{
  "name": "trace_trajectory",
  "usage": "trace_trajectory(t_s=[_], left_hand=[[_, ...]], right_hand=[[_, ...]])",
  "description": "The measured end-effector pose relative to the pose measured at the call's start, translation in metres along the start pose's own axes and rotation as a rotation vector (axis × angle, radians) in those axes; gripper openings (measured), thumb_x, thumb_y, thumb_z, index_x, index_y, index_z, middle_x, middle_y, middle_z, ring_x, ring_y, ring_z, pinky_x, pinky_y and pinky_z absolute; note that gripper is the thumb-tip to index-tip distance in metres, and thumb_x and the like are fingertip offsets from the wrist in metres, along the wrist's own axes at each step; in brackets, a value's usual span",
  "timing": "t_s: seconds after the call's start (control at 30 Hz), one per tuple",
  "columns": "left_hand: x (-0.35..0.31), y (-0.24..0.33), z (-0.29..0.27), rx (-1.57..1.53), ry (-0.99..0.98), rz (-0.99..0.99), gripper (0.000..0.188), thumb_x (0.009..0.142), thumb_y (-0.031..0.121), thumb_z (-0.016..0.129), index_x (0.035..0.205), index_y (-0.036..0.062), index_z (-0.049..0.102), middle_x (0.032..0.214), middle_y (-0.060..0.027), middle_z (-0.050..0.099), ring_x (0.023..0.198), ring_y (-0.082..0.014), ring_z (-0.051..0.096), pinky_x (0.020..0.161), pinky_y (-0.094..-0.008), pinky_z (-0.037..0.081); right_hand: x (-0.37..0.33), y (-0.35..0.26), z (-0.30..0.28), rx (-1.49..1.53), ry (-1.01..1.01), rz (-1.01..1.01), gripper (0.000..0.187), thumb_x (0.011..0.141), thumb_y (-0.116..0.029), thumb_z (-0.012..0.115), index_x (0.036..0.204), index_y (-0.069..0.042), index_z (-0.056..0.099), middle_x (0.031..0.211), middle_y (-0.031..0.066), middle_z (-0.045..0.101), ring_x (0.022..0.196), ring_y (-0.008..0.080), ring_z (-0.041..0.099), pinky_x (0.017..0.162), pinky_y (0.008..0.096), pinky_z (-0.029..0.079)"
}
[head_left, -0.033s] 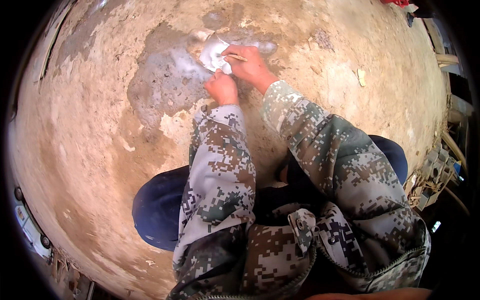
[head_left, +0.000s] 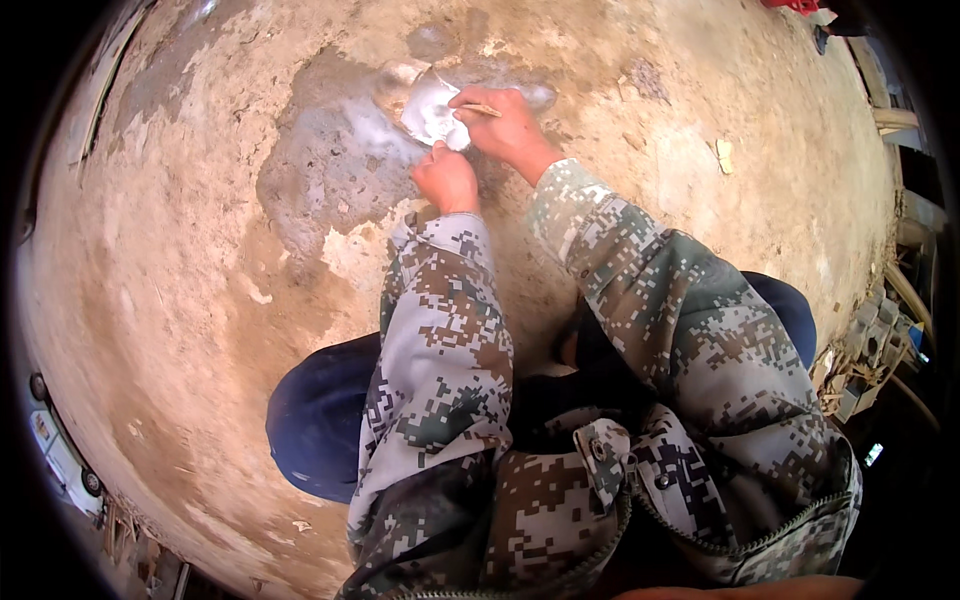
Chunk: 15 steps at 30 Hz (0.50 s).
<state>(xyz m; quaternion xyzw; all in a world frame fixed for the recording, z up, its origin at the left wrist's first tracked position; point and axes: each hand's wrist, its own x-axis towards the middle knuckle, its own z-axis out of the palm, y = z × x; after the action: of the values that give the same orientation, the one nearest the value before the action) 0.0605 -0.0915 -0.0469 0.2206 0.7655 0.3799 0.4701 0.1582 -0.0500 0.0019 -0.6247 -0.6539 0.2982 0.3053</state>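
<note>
A bright white, thin-edged piece (head_left: 428, 112), rounded like a shell or shallow bowl, is at the upper middle over the wet ground. Its exact kind is washed out by glare. At its near edge, my left hand (head_left: 446, 181) is closed, the fingertips pinching the rim. My right hand (head_left: 508, 126) is closed round a slim tan stick-like handle (head_left: 485, 109), with the fingers over the white piece. Whatever end the handle has is hidden behind those fingers.
Rough tan ground (head_left: 650, 200) spreads all around, with a damp grey patch (head_left: 330, 165) under and left of the work. A pale yellowish scrap (head_left: 724, 156) lies to the right. Wood pieces (head_left: 868, 350) are heaped at the right rim; a white vehicle (head_left: 68, 465) shows far left.
My right hand and the tan handle have shifted slightly to the right. The left hand keeps its pinch on the white piece, almost unmoved.
</note>
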Motion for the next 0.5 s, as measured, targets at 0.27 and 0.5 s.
trace_trajectory(t_s=[0.27,0.5], left_hand=[[0.005,-0.003,0.002,-0.114,0.012,-0.095,0.037,0.095,0.022,0.053,0.097,-0.0100,0.071,0.090,-0.0287,0.070,0.084,-0.0399,0.067,0.081,-0.0469,0.049],[0.028,-0.030,0.004,-0.087,0.003,-0.045,0.034,0.097,0.020,0.054,0.089,-0.0106,0.066,0.077,-0.0168,0.064,0.062,-0.0254,0.058,0.055,-0.0395,0.043]], right_hand=[[-0.016,-0.003,0.017,0.028,0.051,-0.134,0.011,0.085,-0.014,0.069,0.094,-0.011,0.075,0.085,0.0142,0.073,0.073,0.0229,0.069,0.070,0.0348,0.053],[-0.008,-0.027,-0.007,0.224,0.137,0.217,0.013,0.083,-0.014,0.069,0.093,-0.010,0.076,0.084,0.0143,0.073,0.073,0.0222,0.068,0.069,0.0347,0.052]])
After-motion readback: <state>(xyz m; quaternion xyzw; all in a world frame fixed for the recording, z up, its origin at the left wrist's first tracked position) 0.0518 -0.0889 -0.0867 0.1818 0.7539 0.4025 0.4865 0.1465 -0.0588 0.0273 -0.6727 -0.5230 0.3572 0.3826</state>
